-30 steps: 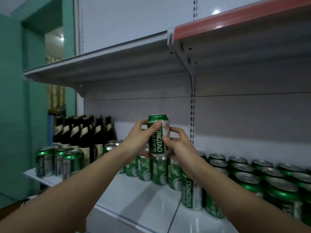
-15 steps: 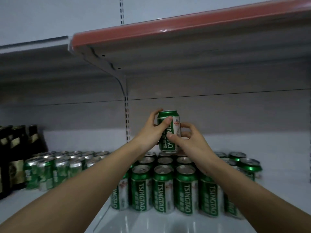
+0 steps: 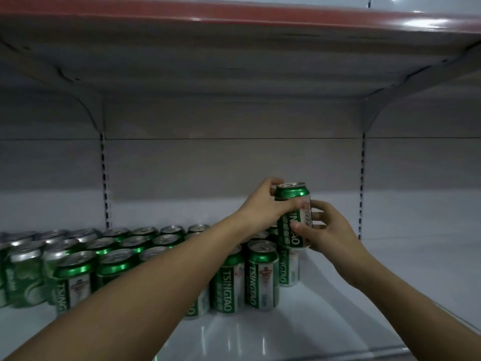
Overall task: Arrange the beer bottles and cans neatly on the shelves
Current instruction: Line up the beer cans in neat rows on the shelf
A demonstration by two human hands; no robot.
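Both hands have shifted right with the can (image 3: 294,216), now above the right end of the can rows (image 3: 135,259) on the shelf (image 3: 390,269). Left hand (image 3: 264,207) grip wraps its top, right hand (image 3: 330,231) grip clasps its side; can upright.

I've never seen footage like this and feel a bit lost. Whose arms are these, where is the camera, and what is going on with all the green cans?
No machine here: a person wears a camera on the head, so you look forward and down along their own two bare arms. The left hand and right hand together hold one green can, fingers wrapped around its sides, lifted above the others. Below, on the white shelf, many matching cans stand upright in rows, mostly to the left. The shelf's right part is bare. Overhead is another shelf with a red edge.
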